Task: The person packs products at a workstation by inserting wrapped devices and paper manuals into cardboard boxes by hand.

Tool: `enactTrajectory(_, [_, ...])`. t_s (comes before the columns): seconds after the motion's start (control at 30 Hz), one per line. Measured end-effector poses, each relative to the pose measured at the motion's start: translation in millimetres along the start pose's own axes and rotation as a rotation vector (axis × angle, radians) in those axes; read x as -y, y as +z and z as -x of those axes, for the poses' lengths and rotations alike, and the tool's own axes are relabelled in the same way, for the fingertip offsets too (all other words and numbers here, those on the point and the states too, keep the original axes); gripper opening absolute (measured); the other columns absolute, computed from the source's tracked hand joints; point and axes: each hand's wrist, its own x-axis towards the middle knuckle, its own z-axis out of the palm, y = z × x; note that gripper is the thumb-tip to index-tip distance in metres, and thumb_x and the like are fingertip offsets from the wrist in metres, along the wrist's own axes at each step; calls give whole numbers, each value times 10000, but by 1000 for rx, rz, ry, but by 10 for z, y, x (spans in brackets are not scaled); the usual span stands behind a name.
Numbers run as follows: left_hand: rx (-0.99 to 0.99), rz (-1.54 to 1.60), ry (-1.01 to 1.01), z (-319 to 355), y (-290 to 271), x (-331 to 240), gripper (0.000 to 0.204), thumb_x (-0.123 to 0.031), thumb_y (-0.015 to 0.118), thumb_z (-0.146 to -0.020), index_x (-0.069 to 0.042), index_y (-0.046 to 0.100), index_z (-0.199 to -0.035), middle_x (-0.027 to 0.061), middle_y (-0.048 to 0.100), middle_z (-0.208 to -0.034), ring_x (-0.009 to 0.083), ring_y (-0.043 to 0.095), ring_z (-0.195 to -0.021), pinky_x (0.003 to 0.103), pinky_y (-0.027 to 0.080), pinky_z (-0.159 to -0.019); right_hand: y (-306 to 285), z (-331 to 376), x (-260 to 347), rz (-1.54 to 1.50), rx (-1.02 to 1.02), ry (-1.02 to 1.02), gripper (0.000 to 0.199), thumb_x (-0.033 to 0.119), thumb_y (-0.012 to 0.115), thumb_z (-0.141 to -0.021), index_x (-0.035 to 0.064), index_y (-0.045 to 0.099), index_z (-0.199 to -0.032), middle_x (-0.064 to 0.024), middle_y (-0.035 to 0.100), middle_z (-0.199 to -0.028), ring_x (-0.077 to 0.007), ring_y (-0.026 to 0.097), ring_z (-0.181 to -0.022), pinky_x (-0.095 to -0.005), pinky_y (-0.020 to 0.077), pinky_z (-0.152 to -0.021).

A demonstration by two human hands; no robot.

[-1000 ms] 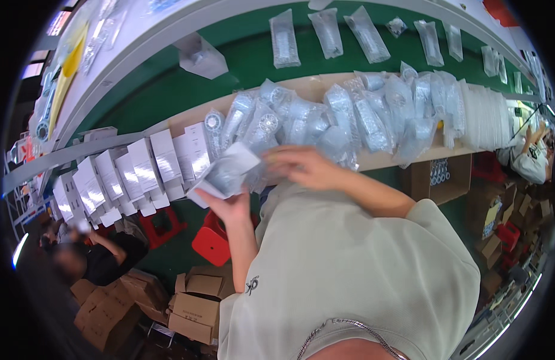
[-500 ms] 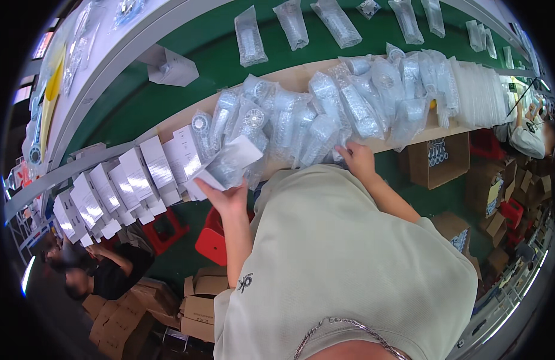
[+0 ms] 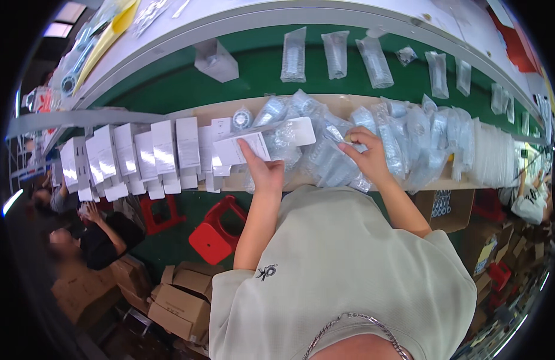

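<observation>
A white carton lies tilted in my left hand, whose fingers are closed around its near side. The carton's end flap stands out to the right, and clear bubble wrap shows by its open end. My right hand is raised over the pile of bubble-wrapped parts, thumb and fingertips pinched together. At those fingertips is something small and shiny, too unclear to name. A round blue-white end of one wrapped part shows just beyond the carton.
Several white cartons stand in a row to the left. Stacked flat clear sleeves fill the bench's right end. Wrapped parts lie spaced along the green belt. A red stool and cardboard boxes sit below. Another person works at lower left.
My right hand has lifted off the near edge of the wrapped pile and come toward the carton. The carton in my left hand has turned flatter. The whole view has shifted.
</observation>
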Motion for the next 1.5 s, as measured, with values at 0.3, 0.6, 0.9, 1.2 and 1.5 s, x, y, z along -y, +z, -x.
enactTrajectory(0.3, [-105, 81, 49, -76, 119, -112, 574, -569, 516, -912, -172, 492, -1327, 16, 561, -1297, 234, 537, -1187, 431, 434, -1016, 136, -414, 62, -495, 211, 471, 90, -15, 698, -728, 23, 628, -768, -57, 657, -957, -147, 579, -923, -307, 430, -846])
enactTrajectory(0.6, [-86, -22, 121, -142, 139, -61, 581, -557, 511, -923, -172, 445, -1352, 24, 536, -1315, 227, 530, -1191, 421, 432, -1021, 227, -620, 177, -515, 323, 436, 117, 32, 700, -798, 37, 584, -803, -52, 687, -937, -100, 613, -860, -250, 467, -727])
enactTrajectory(0.9, [-30, -36, 247, -115, 282, 265, 596, -586, 411, -954, -124, 453, -1328, 36, 543, -1280, 213, 537, -1163, 363, 421, -1014, 1160, -572, 291, -260, -17, 353, 119, 137, 630, -920, 29, 590, -891, -18, 639, -772, -63, 538, -670, -266, 442, -595])
enactTrajectory(1.2, [145, 132, 203, -363, 414, 226, 630, -604, 375, -960, -92, 455, -1318, 56, 583, -1201, 185, 558, -1111, 347, 426, -967, 1446, -1038, 553, 264, 37, -392, 208, 200, 663, -825, 7, 621, -761, -166, 596, -724, -352, 571, -683, -450, 452, -644])
enactTrajectory(1.5, [254, -1235, 267, -2087, 373, -373, 704, -424, 723, -816, -2, 440, -1304, 169, 509, -1296, 257, 514, -1160, 400, 431, -964, 1048, -2920, -360, 714, -260, -497, 339, 242, 607, -862, 46, 630, -1139, -211, 619, -1120, -373, 566, -1068, -451, 436, -947])
